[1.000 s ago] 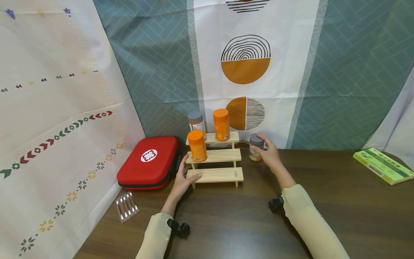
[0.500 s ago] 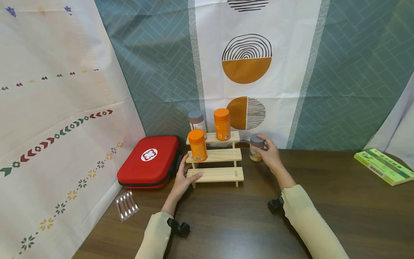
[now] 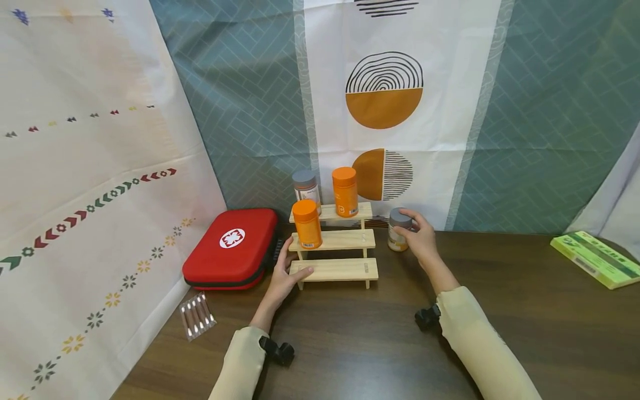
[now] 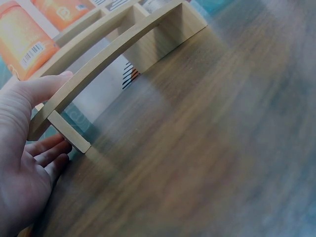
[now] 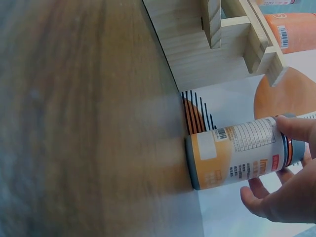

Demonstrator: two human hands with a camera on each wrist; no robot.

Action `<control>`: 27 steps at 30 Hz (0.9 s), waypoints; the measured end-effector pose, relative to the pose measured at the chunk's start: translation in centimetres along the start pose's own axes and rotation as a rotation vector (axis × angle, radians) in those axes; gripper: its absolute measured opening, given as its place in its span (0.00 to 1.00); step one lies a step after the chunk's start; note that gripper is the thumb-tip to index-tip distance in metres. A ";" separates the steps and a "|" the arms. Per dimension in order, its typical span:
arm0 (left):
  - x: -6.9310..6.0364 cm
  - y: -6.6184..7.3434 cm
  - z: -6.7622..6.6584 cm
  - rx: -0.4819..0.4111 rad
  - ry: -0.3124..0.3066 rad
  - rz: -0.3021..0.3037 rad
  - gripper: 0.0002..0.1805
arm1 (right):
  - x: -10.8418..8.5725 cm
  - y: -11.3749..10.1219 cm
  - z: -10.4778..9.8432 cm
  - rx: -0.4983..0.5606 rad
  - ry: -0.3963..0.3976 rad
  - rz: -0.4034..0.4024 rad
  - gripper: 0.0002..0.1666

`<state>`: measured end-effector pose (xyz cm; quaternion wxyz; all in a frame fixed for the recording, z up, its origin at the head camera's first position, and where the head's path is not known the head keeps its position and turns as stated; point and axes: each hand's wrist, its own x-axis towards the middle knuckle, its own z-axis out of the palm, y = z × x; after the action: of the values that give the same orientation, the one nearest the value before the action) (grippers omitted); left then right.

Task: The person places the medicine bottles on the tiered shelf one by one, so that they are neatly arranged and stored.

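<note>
A three-step wooden rack stands on the table, its left end held by my left hand. In the left wrist view the thumb lies over the lowest step, with the other fingers curled below and behind its end. Right of the rack, my right hand pinches a grey-capped supplement bottle near the lid. That bottle is upright, its base on the table. One orange bottle sits at the left of the middle step. Another orange bottle and a second grey-capped bottle occupy the top step.
A red first-aid case lies left of the rack, with a clear packet of cotton swabs in front of it. At the far right rests a green box. Patterned cloth hangs behind the table.
</note>
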<state>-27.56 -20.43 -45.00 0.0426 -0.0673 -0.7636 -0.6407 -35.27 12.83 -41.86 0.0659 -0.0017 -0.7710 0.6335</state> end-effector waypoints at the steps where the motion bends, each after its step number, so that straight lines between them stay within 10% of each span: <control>1: 0.0 0.0 0.0 0.000 -0.001 -0.002 0.51 | 0.0 0.0 -0.1 0.006 0.006 0.000 0.32; 27: 0.0 0.0 0.1 0.005 0.004 -0.003 0.51 | -0.8 -2.9 -0.8 0.075 0.048 -0.054 0.35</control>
<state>-27.52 -20.38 -45.03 0.0433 -0.0649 -0.7653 -0.6389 -34.15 13.01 -38.96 0.1016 0.0063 -0.7447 0.6596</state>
